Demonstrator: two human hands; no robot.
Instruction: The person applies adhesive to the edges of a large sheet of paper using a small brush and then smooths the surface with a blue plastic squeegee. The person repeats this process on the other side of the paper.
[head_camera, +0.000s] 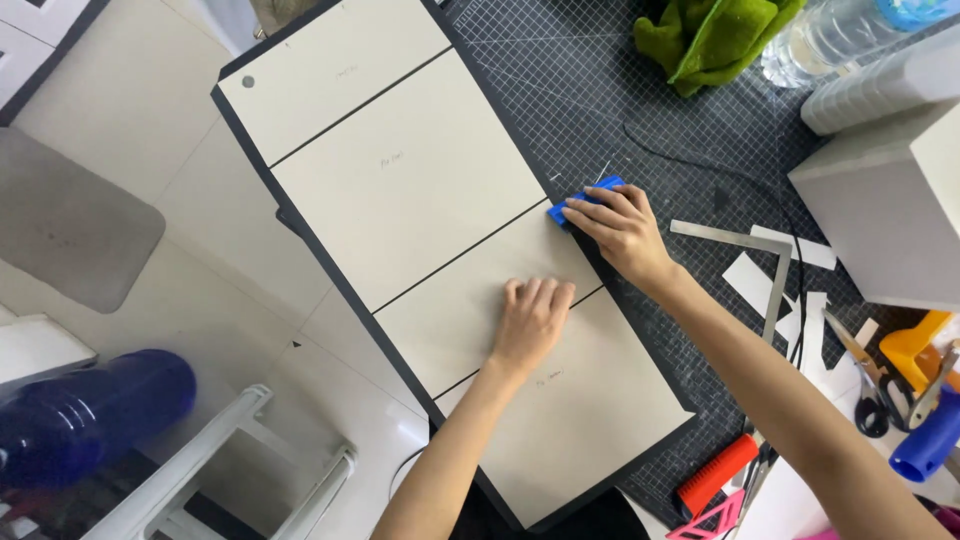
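Left hand (532, 320) flat, fingers spread on the grey board panels (410, 180), right hand (622, 228) clamped on a blue scraper (583, 198)

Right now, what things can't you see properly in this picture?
Head view:
- Blue tool: mostly covered by the right hand.
- Faint pencil marks on the boards: too small.
- Water bottle: cut off by the top edge.
- Scissors: partly hidden among clutter.
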